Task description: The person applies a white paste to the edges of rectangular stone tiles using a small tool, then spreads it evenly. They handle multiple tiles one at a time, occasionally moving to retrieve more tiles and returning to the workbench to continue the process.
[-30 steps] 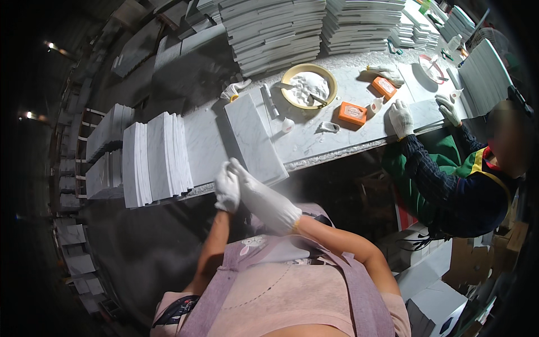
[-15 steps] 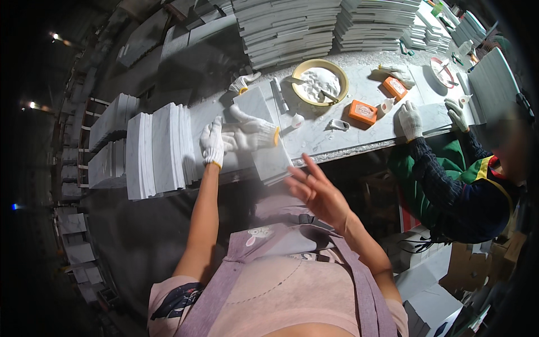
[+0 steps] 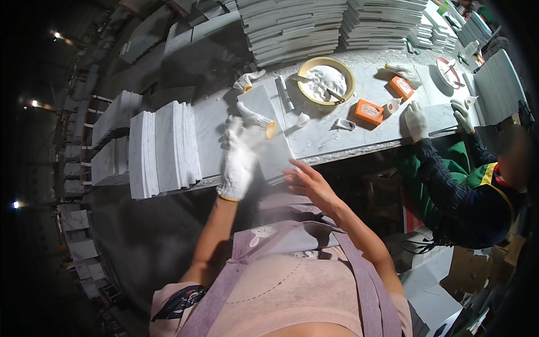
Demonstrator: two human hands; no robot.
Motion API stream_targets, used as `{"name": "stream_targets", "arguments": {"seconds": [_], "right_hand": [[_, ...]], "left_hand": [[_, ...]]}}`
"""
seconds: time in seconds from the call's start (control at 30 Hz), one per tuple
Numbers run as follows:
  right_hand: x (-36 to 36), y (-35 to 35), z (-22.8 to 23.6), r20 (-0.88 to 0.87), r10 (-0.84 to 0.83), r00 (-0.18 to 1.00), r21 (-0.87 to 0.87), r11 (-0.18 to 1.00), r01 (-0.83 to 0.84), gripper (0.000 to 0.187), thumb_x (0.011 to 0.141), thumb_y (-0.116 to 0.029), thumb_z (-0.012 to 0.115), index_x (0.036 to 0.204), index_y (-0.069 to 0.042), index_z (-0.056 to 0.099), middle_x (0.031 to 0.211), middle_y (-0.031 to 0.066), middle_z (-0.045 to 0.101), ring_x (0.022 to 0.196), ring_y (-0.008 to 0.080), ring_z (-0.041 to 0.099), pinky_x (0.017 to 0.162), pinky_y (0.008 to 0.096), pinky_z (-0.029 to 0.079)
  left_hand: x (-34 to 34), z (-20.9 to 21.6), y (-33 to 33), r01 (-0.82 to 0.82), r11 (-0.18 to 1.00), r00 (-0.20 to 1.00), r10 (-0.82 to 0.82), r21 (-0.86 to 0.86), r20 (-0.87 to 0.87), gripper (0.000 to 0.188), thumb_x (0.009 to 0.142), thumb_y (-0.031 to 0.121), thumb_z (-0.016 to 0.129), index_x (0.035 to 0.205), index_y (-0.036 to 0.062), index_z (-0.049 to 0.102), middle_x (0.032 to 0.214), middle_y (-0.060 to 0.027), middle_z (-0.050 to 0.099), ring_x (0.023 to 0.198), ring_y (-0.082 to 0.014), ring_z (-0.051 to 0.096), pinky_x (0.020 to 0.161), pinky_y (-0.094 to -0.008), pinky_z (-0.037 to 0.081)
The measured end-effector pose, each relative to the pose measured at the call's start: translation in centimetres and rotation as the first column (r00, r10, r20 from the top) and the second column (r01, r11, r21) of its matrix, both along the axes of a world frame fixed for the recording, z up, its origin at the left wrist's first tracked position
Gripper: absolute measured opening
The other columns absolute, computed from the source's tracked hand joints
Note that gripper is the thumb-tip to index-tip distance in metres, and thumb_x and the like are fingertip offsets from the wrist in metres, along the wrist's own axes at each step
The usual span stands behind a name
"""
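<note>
My left hand point(image 3: 237, 168), in a white knit glove, is raised in front of the marble slab; its fingers are smeared by motion. Just beyond those fingers a loose white glove point(image 3: 254, 117) with a yellow cuff lies on the slab point(image 3: 274, 151). The slab sits crosswise on the bench and juts over its front edge. My bare right hand point(image 3: 310, 184) hovers at the slab's near right corner, fingers apart and holding nothing. Another loose glove point(image 3: 247, 80) rests behind the slab.
A yellow bowl of white powder point(image 3: 349, 76), orange boxes point(image 3: 369, 112) and small white bottles point(image 3: 302, 119) stand on the bench. Upright slabs point(image 3: 171, 146) are at left, tall slab stacks point(image 3: 292, 31) behind. A co-worker's gloved hands point(image 3: 416, 121) rest on a slab at right.
My left hand has come nearer and up off the bench, away from the loose glove. My right hand has shifted slightly, its fingers lower and nearer the slab's corner.
</note>
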State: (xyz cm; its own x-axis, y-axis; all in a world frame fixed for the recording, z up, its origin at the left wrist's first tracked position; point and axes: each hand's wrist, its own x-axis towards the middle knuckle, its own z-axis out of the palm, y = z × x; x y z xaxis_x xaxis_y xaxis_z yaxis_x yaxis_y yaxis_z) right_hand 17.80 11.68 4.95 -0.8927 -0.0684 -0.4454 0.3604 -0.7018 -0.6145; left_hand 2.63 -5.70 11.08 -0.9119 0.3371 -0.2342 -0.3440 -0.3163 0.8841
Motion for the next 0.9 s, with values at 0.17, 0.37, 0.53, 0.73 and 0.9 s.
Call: {"name": "stream_targets", "arguments": {"seconds": [0.17,0.37,0.53,0.73,0.9], "right_hand": [[-4.8,-3.5,-1.5,0.080,-0.124,0.989,0.084,0.990,0.117,0.041,0.108,-0.031,0.055,0.137,-0.001,0.058,0.107,0.0033,0.068,0.099,0.0114,0.064,0.086,0.0267,0.051],[-3.0,-3.7,-3.1,0.168,-0.390,0.905,0.166,0.917,0.364,0.032,0.110,-0.026,0.051,0.120,0.001,0.067,0.107,0.0031,0.071,0.094,0.0103,0.063,0.084,0.0275,0.050],[-1.3,-2.8,-3.7,0.182,-0.324,0.928,-0.010,0.943,0.331,0.032,0.111,-0.032,0.049,0.121,-0.006,0.065,0.097,-0.0020,0.065,0.082,0.0071,0.058,0.073,0.0237,0.048],[2.6,-3.5,-3.3,0.149,-0.236,0.960,0.324,0.929,0.178,0.038,0.105,-0.039,0.059,0.123,-0.006,0.066,0.099,0.0007,0.066,0.085,0.0096,0.059,0.074,0.0281,0.048],[4.1,-4.0,-5.7,0.188,-0.431,0.882,0.415,0.849,0.326,0.030,0.103,-0.030,0.063,0.103,-0.001,0.071,0.088,0.0038,0.071,0.078,0.0126,0.064,0.072,0.0321,0.052]], "left_hand": [[4.0,1.0,2.8,0.119,0.862,0.907,-0.296,0.493,0.298,0.084,0.099,0.070,0.045,0.165,0.0223,0.024,0.162,-0.0144,0.038,0.145,-0.0325,0.038,0.119,-0.0474,0.030],[7.7,0.8,2.9,-0.050,0.798,0.828,-0.304,0.600,0.472,0.074,0.097,0.067,0.050,0.155,0.0214,0.045,0.158,-0.0141,0.043,0.148,-0.0326,0.033,0.126,-0.0482,0.016],[10.2,-0.5,2.3,-0.083,0.775,0.800,-0.323,0.626,0.506,0.061,0.098,0.057,0.060,0.145,0.0174,0.055,0.144,-0.0145,0.057,0.140,-0.0336,0.044,0.124,-0.0494,0.024],[10.7,-2.2,1.7,0.183,0.854,0.680,-0.467,0.487,0.565,0.058,0.105,0.051,0.051,0.145,0.0098,0.050,0.142,-0.0136,0.056,0.131,-0.0254,0.051,0.115,-0.0412,0.038],[13.0,-3.2,3.3,0.164,0.928,0.695,-0.350,0.335,0.629,0.037,0.089,0.023,0.059,0.122,0.0073,0.068,0.131,-0.0122,0.063,0.130,-0.0348,0.054,0.109,-0.0518,0.042]]}}
